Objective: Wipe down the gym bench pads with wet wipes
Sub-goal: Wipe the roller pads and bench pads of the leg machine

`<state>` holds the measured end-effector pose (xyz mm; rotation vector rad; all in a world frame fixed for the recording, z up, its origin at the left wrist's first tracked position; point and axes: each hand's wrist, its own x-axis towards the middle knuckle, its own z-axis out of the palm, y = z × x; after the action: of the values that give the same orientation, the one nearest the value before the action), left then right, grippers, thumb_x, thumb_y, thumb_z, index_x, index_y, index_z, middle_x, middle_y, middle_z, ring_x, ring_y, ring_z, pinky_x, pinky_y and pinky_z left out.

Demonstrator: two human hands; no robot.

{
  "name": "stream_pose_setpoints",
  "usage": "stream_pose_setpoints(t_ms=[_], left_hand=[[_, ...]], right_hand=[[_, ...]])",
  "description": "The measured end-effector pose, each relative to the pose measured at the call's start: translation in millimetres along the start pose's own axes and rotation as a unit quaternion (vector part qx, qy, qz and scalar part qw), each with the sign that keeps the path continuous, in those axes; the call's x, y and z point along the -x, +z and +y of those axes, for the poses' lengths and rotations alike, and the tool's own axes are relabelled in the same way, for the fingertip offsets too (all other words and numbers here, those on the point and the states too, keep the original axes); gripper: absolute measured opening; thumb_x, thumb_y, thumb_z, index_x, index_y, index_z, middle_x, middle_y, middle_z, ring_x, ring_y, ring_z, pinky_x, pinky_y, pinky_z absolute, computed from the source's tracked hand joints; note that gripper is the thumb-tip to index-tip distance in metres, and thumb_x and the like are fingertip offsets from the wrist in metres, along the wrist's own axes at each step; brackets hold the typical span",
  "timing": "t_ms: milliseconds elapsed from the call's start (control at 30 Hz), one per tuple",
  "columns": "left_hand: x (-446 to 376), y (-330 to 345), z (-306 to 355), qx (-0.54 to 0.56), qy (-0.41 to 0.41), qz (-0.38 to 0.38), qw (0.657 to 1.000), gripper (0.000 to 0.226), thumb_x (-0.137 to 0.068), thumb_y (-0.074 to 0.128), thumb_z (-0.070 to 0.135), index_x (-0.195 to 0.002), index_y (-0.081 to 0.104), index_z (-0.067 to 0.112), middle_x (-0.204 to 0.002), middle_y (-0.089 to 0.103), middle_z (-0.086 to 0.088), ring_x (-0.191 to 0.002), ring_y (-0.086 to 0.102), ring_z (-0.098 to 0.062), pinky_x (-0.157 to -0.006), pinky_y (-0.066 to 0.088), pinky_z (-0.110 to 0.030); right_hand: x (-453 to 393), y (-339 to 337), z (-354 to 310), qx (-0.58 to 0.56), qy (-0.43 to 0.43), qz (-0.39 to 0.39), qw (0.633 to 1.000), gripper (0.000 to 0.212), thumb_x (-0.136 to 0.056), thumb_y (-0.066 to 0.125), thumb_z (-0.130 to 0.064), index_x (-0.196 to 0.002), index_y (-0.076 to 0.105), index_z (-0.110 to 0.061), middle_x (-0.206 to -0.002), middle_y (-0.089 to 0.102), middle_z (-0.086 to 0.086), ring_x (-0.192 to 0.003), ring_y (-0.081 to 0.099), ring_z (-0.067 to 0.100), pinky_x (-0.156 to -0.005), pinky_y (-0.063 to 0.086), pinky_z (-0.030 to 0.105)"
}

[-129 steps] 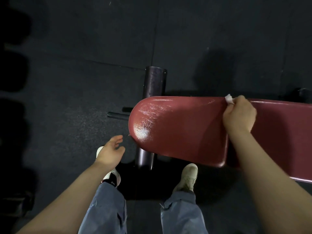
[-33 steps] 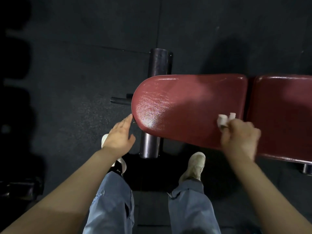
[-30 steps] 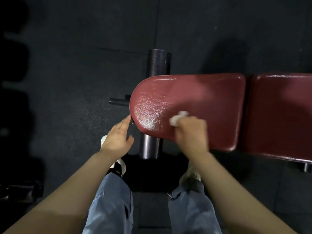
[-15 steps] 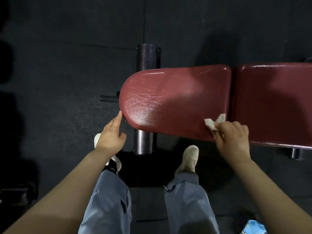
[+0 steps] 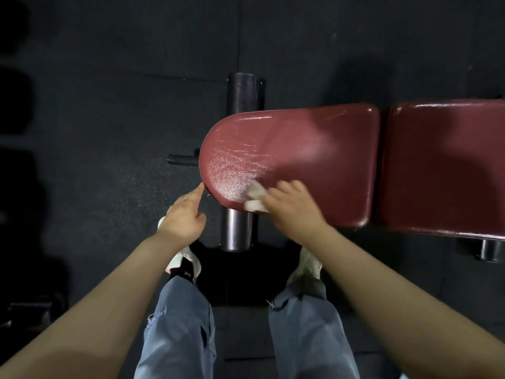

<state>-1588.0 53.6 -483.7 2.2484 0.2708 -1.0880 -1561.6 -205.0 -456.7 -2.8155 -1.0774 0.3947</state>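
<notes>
A dark red seat pad (image 5: 300,149) with a rounded left end lies across the middle of the view; its left part shines wet. A second red pad (image 5: 448,165) adjoins it on the right across a narrow gap. My right hand (image 5: 292,212) presses a crumpled white wet wipe (image 5: 254,198) onto the near left edge of the seat pad, blurred with motion. My left hand (image 5: 185,214) holds nothing; its extended forefinger touches the rounded left tip of the seat pad.
A dark cylindrical roller (image 5: 240,165) of the bench frame runs under the pad's left end, with a thin black bar (image 5: 181,159) sticking out leftwards. My two feet in light shoes stand on the black rubber floor below the pad. A bench foot (image 5: 492,248) shows at right.
My right hand has swept the wipe leftwards along the near edge of the seat pad, from beside the gap to the rounded end. My left hand stays at the pad's tip.
</notes>
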Motion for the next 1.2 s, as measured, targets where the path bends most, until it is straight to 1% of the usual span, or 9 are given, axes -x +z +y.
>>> stream_pose_setpoints(t_ms=[67, 233, 500, 600, 700, 800, 867, 967, 1200], left_hand=[[1, 0, 3, 0.015, 0.003, 0.001, 1.000, 0.076, -0.090, 0.045, 0.006, -0.157, 0.013, 0.025, -0.161, 0.024, 0.001, -0.148, 0.018, -0.019, -0.120, 0.020, -0.042], [3, 6, 3, 0.057, -0.001, 0.013, 0.998, 0.077, -0.089, 0.046, 0.004, -0.157, 0.015, 0.022, -0.160, 0.026, -0.002, -0.148, 0.021, -0.019, -0.120, 0.022, -0.039], [1, 13, -1, 0.102, -0.016, 0.034, 0.994, 0.074, -0.091, 0.046, 0.008, -0.156, 0.020, 0.032, -0.158, 0.030, 0.007, -0.142, 0.030, -0.010, -0.112, 0.031, -0.030], [4, 13, 1, 0.170, -0.035, 0.052, 0.983, 0.066, -0.091, 0.040, 0.015, -0.152, 0.029, 0.037, -0.154, 0.034, 0.015, -0.138, 0.033, -0.002, -0.108, 0.027, -0.023], [4, 14, 8, 0.269, -0.053, 0.065, 0.959, 0.058, -0.095, 0.034, 0.006, -0.150, 0.038, 0.025, -0.153, 0.037, 0.009, -0.141, 0.030, -0.005, -0.116, 0.022, -0.025], [4, 12, 7, 0.269, -0.061, 0.063, 0.959, 0.063, -0.091, 0.037, 0.003, -0.149, 0.040, 0.028, -0.153, 0.038, 0.008, -0.140, 0.033, -0.004, -0.116, 0.024, -0.027], [4, 12, 7, 0.261, -0.063, 0.066, 0.961, 0.069, -0.089, 0.039, -0.002, -0.149, 0.039, 0.031, -0.152, 0.039, 0.011, -0.129, 0.041, 0.007, -0.105, 0.030, -0.011], [5, 18, 12, 0.284, -0.068, 0.078, 0.953, 0.073, -0.088, 0.039, -0.007, -0.148, 0.040, 0.032, -0.145, 0.044, 0.017, -0.081, 0.048, 0.031, -0.067, 0.033, 0.007], [13, 29, 25, 0.316, -0.081, 0.090, 0.941, 0.082, -0.087, 0.037, -0.008, -0.149, 0.032, 0.045, -0.136, 0.048, 0.022, -0.060, 0.047, 0.028, -0.061, 0.039, 0.001]], right_hand=[[66, -16, 38, 0.015, 0.041, -0.035, 0.998, 0.061, -0.061, 0.070, -0.007, -0.118, 0.050, -0.019, -0.079, 0.059, -0.003, -0.077, 0.048, 0.024, -0.067, 0.027, 0.035], [144, -30, 74, 0.030, 0.066, -0.059, 0.996, 0.023, -0.075, 0.069, -0.010, -0.093, 0.058, -0.017, -0.080, 0.063, 0.000, -0.071, 0.052, 0.026, -0.067, 0.030, 0.036], [4, 25, -6, 0.007, -0.078, 0.064, 0.995, 0.020, -0.078, 0.058, -0.017, -0.094, 0.049, -0.024, -0.078, 0.058, -0.003, -0.081, 0.047, 0.022, -0.071, 0.029, 0.036], [-46, 27, -40, 0.017, -0.118, 0.051, 0.991, 0.011, -0.080, 0.060, -0.013, -0.085, 0.063, -0.023, -0.073, 0.057, -0.004, -0.076, 0.053, 0.022, -0.072, 0.031, 0.036], [-69, 31, -53, 0.057, -0.174, 0.032, 0.983, 0.016, -0.084, 0.054, -0.006, -0.078, 0.065, -0.016, -0.070, 0.055, 0.000, -0.072, 0.053, 0.024, -0.072, 0.034, 0.036], [-66, 29, -44, 0.080, -0.228, 0.013, 0.970, 0.010, -0.084, 0.060, -0.011, -0.078, 0.065, -0.018, -0.070, 0.057, -0.002, -0.073, 0.055, 0.023, -0.074, 0.034, 0.035], [-54, 25, -33, 0.090, -0.255, -0.028, 0.962, 0.007, -0.087, 0.062, -0.023, -0.080, 0.064, -0.023, -0.081, 0.064, -0.002, -0.079, 0.058, 0.020, -0.077, 0.034, 0.034], [-24, 13, -9, 0.082, -0.248, -0.052, 0.964, 0.014, -0.086, 0.052, -0.024, -0.083, 0.065, -0.026, -0.085, 0.063, -0.006, -0.078, 0.055, 0.017, -0.074, 0.031, 0.032], [83, -9, 70, 0.041, -0.189, -0.063, 0.979, 0.027, -0.089, 0.037, -0.013, -0.106, 0.058, -0.015, -0.084, 0.060, -0.004, -0.077, 0.050, 0.022, -0.072, 0.029, 0.033]])
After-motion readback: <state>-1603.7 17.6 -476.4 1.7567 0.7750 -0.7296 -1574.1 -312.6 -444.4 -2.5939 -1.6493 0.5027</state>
